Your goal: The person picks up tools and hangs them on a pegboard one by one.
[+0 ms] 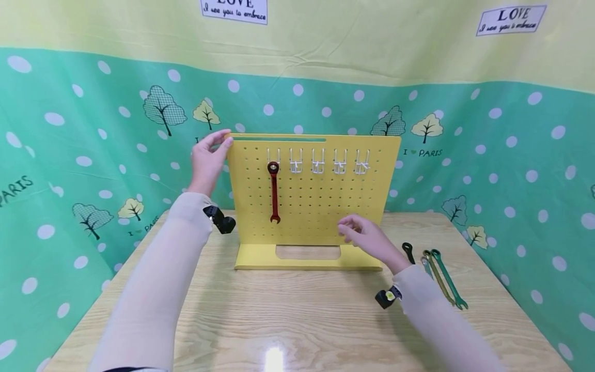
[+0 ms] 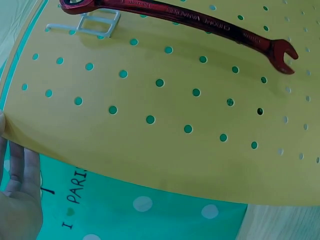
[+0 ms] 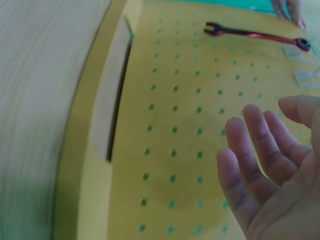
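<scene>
A yellow pegboard (image 1: 307,217) stands upright on its base. My left hand (image 1: 209,159) pinches its top left corner, thumb in front and fingers behind. A red combination wrench (image 1: 274,194) hangs by its ring end from the leftmost white hook, open end down; the left wrist view shows the wrench (image 2: 200,21) close up. Before the lower right of the board, my right hand (image 1: 364,237) hovers with loosely bent fingers and holds nothing. In the right wrist view, that hand's palm (image 3: 280,185) and spread fingers show in front of the perforated panel.
Several white wire hooks (image 1: 318,161) run in a row rightward from the red wrench. On the wooden table (image 1: 279,305), right of the board, lie a black wrench (image 1: 408,252), a gold wrench (image 1: 438,276), a green wrench (image 1: 449,279) and a partly hidden silvery one (image 1: 426,265).
</scene>
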A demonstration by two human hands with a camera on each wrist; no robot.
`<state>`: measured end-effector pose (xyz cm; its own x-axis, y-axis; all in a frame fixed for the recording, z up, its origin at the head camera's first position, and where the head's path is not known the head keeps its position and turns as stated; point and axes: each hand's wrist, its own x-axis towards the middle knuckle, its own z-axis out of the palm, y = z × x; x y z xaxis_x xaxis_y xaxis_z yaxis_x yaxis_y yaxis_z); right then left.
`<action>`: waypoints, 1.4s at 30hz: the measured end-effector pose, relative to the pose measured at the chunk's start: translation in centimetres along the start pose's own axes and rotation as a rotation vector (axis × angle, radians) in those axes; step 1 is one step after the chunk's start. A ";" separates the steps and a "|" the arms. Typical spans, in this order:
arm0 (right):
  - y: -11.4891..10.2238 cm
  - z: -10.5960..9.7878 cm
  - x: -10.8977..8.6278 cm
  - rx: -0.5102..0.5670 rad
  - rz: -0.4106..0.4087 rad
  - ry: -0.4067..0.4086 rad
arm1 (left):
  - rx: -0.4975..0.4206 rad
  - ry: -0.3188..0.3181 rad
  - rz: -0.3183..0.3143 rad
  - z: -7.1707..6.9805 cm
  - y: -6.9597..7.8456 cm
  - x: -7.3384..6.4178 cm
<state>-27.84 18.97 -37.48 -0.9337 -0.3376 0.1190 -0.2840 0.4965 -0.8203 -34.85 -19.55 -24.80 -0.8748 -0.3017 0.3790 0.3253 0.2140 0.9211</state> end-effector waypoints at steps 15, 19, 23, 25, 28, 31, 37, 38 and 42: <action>5.2 -3.7 -4.5 -0.041 0.101 0.029 | -0.014 -0.012 -0.001 -0.2 0.4 0.0; 6.1 -4.8 -5.5 -0.063 0.145 0.031 | -0.007 -0.011 0.006 -0.1 0.4 -0.1; 7.4 -6.0 -6.5 -0.081 0.189 0.034 | -0.004 -0.011 0.008 0.0 0.4 -0.2; 8.2 -6.5 -6.9 -0.087 0.213 0.042 | -0.007 -0.012 0.006 0.1 0.4 -0.2; 9.3 -7.2 -7.6 -0.093 0.240 0.051 | -0.013 -0.009 0.002 0.1 0.4 -0.1; 10.5 -7.8 -8.2 -0.107 0.278 0.061 | -0.010 -0.010 -0.001 0.1 0.3 -0.1; 12.3 -9.0 -9.1 -0.120 0.304 0.057 | 0.009 -0.006 0.000 0.0 0.2 -0.2; 12.5 -9.1 -9.2 -0.126 0.307 0.058 | 0.007 -0.006 0.000 0.0 0.2 -0.2; 13.2 -9.5 -9.4 -0.122 0.348 0.060 | 0.008 -0.004 0.000 -0.1 0.2 -0.2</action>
<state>-24.92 36.27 -44.17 -0.9891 -0.0856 -0.1199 0.0327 0.6659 -0.7454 -34.58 -19.53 -24.65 -0.8762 -0.2980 0.3787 0.3223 0.2218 0.9203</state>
